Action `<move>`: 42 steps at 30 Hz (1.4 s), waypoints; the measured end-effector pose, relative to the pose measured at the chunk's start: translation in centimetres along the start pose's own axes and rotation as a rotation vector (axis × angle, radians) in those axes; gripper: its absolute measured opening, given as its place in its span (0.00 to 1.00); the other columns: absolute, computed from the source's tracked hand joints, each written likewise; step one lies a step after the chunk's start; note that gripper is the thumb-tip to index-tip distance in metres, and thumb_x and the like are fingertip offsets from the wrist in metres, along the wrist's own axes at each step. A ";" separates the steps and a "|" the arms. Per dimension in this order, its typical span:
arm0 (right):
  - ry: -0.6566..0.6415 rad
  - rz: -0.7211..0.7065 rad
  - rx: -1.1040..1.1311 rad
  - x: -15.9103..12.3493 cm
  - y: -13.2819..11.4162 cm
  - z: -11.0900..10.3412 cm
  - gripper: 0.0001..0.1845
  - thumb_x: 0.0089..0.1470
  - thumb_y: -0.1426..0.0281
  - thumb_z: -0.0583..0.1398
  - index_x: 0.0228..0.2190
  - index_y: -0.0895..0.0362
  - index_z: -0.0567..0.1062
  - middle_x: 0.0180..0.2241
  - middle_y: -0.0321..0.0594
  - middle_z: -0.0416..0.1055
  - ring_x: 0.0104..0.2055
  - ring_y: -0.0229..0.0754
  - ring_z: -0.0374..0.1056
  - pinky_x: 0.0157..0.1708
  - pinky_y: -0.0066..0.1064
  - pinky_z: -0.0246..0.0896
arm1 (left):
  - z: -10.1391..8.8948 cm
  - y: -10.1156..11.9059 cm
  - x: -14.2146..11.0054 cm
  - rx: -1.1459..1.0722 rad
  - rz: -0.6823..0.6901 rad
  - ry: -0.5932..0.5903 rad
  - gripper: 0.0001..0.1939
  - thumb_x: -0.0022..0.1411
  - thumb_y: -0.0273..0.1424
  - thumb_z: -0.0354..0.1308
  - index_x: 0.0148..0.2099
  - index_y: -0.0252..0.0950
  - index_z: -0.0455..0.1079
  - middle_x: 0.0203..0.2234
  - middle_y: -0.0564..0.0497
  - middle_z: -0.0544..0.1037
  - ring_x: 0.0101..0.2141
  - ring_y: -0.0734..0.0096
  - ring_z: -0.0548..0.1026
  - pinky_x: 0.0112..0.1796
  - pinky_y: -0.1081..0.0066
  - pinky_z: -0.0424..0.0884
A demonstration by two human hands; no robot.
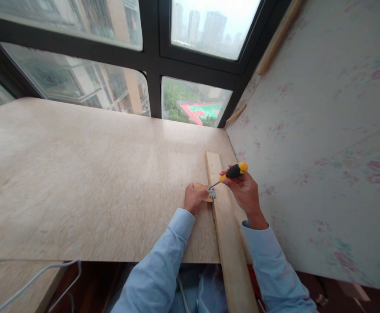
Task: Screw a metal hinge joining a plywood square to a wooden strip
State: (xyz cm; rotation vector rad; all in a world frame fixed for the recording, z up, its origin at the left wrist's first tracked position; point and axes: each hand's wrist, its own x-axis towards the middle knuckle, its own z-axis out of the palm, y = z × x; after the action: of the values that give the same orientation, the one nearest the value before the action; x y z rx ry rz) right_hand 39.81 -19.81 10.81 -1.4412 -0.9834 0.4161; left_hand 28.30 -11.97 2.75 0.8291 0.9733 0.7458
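A yellow-and-black screwdriver [234, 172] is in the fingers of my right hand [247, 193], its shaft slanting down to the left. The tip meets the left part of a small metal hinge [212, 193]. That hinge spans the edge between a long wooden board [225, 226] and a small wooden piece [200, 188]. My left hand [194, 199] is closed on the small piece, with the thumb close to the hinge. Whether a screw sits under the tip is too small to tell.
The board lies on a marbled stone sill [95, 174] and juts past its front edge towards me. A flowered wall [323, 174] rises close on the right. Dark-framed windows [154, 65] stand behind. A white cable [43, 271] hangs at the lower left.
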 end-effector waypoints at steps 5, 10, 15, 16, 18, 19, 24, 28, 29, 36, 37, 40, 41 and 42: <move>-0.061 0.005 -0.033 -0.1 -0.1 -0.3 0.24 0.48 0.63 0.68 0.47 0.54 0.71 0.39 0.40 0.78 0.43 0.45 0.75 0.49 0.44 0.70 | 0.0 0.2 -0.2 0.006 -0.001 0.014 0.16 0.37 0.20 0.66 0.31 0.31 0.66 0.23 0.51 0.76 0.23 0.70 0.74 0.23 0.73 0.70; -0.002 0.006 -0.016 0.1 0.0 -0.3 0.25 0.46 0.62 0.69 0.45 0.54 0.71 0.39 0.41 0.78 0.43 0.46 0.75 0.48 0.44 0.70 | 0.0 0.0 0.0 -0.023 -0.001 0.002 0.16 0.37 0.21 0.66 0.31 0.31 0.67 0.23 0.50 0.76 0.23 0.70 0.74 0.23 0.73 0.70; 0.089 -0.025 -0.144 0.3 0.3 0.0 0.23 0.40 0.59 0.71 0.36 0.54 0.72 0.35 0.39 0.77 0.38 0.45 0.75 0.43 0.41 0.71 | 0.0 0.0 -0.1 -0.022 -0.009 -0.007 0.17 0.37 0.21 0.66 0.32 0.31 0.66 0.24 0.51 0.76 0.23 0.70 0.74 0.23 0.72 0.71; 0.105 -0.036 -0.177 0.4 0.4 0.0 0.24 0.39 0.58 0.71 0.35 0.54 0.71 0.33 0.38 0.76 0.36 0.45 0.74 0.40 0.39 0.71 | 0.0 0.0 -0.1 -0.021 -0.010 -0.006 0.17 0.37 0.21 0.66 0.32 0.31 0.66 0.23 0.51 0.76 0.22 0.71 0.74 0.23 0.73 0.71; 0.152 -0.067 -0.249 0.6 0.7 0.2 0.26 0.36 0.56 0.72 0.34 0.55 0.71 0.30 0.36 0.74 0.32 0.43 0.72 0.36 0.38 0.71 | 0.0 0.0 -0.1 -0.021 -0.010 -0.002 0.17 0.37 0.21 0.66 0.32 0.31 0.66 0.23 0.51 0.76 0.22 0.71 0.74 0.23 0.73 0.71; 0.178 -0.082 -0.290 0.7 0.8 0.3 0.27 0.35 0.55 0.72 0.34 0.55 0.71 0.29 0.35 0.73 0.30 0.43 0.70 0.36 0.38 0.70 | 0.0 0.0 -0.1 -0.022 -0.011 -0.002 0.17 0.37 0.21 0.66 0.32 0.31 0.66 0.23 0.51 0.76 0.22 0.71 0.74 0.23 0.73 0.71; 0.164 -0.081 -0.293 0.8 1.2 0.8 0.28 0.40 0.53 0.69 0.39 0.54 0.70 0.35 0.39 0.73 0.39 0.45 0.70 0.46 0.41 0.66 | 0.0 0.1 -0.1 -0.029 -0.010 0.005 0.16 0.37 0.21 0.66 0.31 0.32 0.66 0.23 0.51 0.76 0.22 0.71 0.73 0.23 0.73 0.70; -0.038 -0.005 0.092 0.5 0.7 0.7 0.29 0.51 0.55 0.63 0.52 0.47 0.63 0.54 0.41 0.68 0.58 0.44 0.64 0.58 0.44 0.58 | 0.0 0.2 -0.2 -0.020 0.001 0.009 0.16 0.36 0.21 0.66 0.30 0.32 0.67 0.22 0.52 0.76 0.22 0.71 0.73 0.22 0.74 0.69; -0.084 0.019 0.154 0.5 0.4 0.6 0.31 0.50 0.57 0.64 0.53 0.46 0.61 0.57 0.41 0.66 0.61 0.44 0.61 0.60 0.45 0.55 | 0.0 0.2 -0.2 -0.019 0.001 0.009 0.16 0.36 0.21 0.66 0.30 0.32 0.67 0.23 0.52 0.76 0.22 0.71 0.73 0.22 0.74 0.69; -0.200 0.076 0.076 0.3 -0.9 0.1 0.33 0.49 0.58 0.66 0.54 0.50 0.62 0.51 0.44 0.73 0.54 0.47 0.69 0.56 0.48 0.61 | 0.0 -0.1 0.1 -0.003 0.002 0.008 0.16 0.37 0.21 0.66 0.31 0.31 0.67 0.24 0.51 0.76 0.23 0.71 0.74 0.23 0.74 0.70; -0.165 0.061 0.021 0.4 -0.9 0.3 0.31 0.48 0.57 0.66 0.52 0.51 0.65 0.47 0.44 0.76 0.50 0.47 0.72 0.53 0.46 0.65 | 0.0 -0.2 0.2 0.004 -0.001 0.007 0.15 0.37 0.21 0.66 0.31 0.31 0.67 0.24 0.51 0.76 0.24 0.71 0.74 0.23 0.74 0.70; 0.004 -0.010 -0.199 0.8 -0.5 0.8 0.25 0.41 0.55 0.70 0.38 0.54 0.72 0.35 0.41 0.79 0.37 0.46 0.75 0.41 0.40 0.72 | -0.1 -0.2 0.2 0.006 -0.012 -0.001 0.16 0.37 0.21 0.66 0.31 0.31 0.67 0.23 0.51 0.76 0.23 0.71 0.74 0.23 0.74 0.70; 0.065 -0.032 -0.266 1.0 -0.3 1.0 0.25 0.38 0.54 0.71 0.34 0.54 0.72 0.32 0.39 0.78 0.32 0.45 0.75 0.36 0.37 0.72 | -0.1 -0.2 0.2 0.004 -0.014 -0.003 0.16 0.37 0.21 0.66 0.31 0.32 0.67 0.23 0.51 0.76 0.23 0.71 0.74 0.23 0.74 0.70; 0.122 -0.051 -0.319 1.1 -0.2 1.1 0.25 0.35 0.53 0.71 0.31 0.54 0.71 0.29 0.37 0.77 0.29 0.43 0.73 0.32 0.35 0.71 | -0.1 -0.1 0.1 0.002 -0.013 -0.003 0.16 0.37 0.21 0.66 0.31 0.32 0.67 0.23 0.52 0.76 0.23 0.71 0.74 0.23 0.74 0.70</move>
State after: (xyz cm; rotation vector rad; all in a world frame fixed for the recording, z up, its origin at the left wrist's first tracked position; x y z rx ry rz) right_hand 39.55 -18.24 11.14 -1.7018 -1.0170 0.1344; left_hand 28.27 -11.91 2.57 0.8248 0.9758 0.7320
